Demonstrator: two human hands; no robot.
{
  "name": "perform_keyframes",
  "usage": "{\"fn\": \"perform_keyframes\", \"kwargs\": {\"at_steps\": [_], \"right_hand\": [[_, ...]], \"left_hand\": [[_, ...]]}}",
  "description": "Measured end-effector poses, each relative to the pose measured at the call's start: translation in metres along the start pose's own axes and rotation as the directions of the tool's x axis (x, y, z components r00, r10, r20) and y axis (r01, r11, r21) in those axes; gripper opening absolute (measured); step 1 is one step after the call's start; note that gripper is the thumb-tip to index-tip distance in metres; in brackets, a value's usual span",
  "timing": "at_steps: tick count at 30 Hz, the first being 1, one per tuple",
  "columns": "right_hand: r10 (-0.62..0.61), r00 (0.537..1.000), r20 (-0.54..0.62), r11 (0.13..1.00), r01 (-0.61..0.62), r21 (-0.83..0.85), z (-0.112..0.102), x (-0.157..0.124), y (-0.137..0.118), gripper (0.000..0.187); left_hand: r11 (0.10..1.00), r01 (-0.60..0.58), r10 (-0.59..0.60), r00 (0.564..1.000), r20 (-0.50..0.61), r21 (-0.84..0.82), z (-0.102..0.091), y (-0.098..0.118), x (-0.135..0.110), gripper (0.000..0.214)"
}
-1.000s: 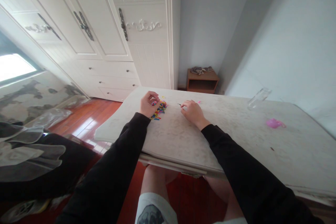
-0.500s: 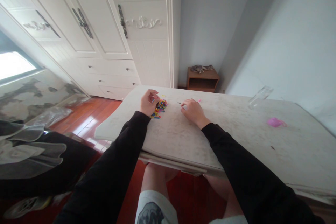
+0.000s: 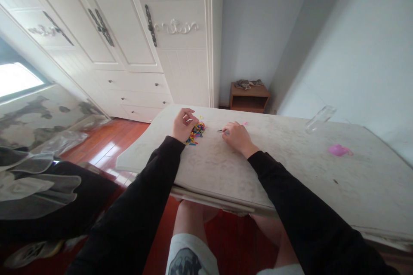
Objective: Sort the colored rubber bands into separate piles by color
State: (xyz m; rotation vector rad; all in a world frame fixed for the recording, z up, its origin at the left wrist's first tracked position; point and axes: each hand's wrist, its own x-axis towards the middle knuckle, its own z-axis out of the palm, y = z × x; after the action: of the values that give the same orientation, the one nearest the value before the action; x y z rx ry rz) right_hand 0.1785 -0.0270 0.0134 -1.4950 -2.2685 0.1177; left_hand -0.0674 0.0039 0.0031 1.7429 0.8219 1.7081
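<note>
On the white tabletop point(image 3: 226, 167) lies a pile of small, thin, brightly coloured pieces point(image 3: 198, 129), in yellow, red, blue, green and purple; their kind is too small to tell. My left hand point(image 3: 183, 125) rests against the pile's left side, fingers loosely curved and apart, with nothing visible in them. To the right of the pile, my right hand point(image 3: 237, 136) lies low over the table with its fingers pinched together. A small, thin dark piece point(image 3: 220, 130) sticks out to the left from its fingertips; the rest is hidden by the fingers.
A clear cup point(image 3: 321, 118) lies tilted near the far right edge. Closer in is a crumpled pink item point(image 3: 338, 150), with a small dark bit point(image 3: 335, 181) below it. A brown nightstand point(image 3: 250, 99) and a white wardrobe point(image 3: 183, 68) stand beyond the table.
My left fingers have spread slightly beside the pile. The right fingers have shifted a little, and the dark piece now lies flatter at their tips. Other things have stayed put.
</note>
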Motion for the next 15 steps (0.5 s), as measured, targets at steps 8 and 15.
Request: {"fn": "perform_keyframes", "kwargs": {"at_steps": [8, 15], "right_hand": [[-0.138, 0.96, -0.243, 0.968, 0.183, 0.173, 0.003, 0.002, -0.011, 0.013], [-0.208, 0.921, -0.329, 0.92, 0.299, 0.255, 0.008, 0.001, -0.025, 0.009]], "left_hand": [[0.994, -0.093, 0.089, 0.993, 0.076, 0.051, 0.008, 0.008, -0.008, 0.035], [0.96, -0.252, 0.222, 0.951, 0.216, 0.121, 0.02, 0.017, -0.019, 0.029]]}}
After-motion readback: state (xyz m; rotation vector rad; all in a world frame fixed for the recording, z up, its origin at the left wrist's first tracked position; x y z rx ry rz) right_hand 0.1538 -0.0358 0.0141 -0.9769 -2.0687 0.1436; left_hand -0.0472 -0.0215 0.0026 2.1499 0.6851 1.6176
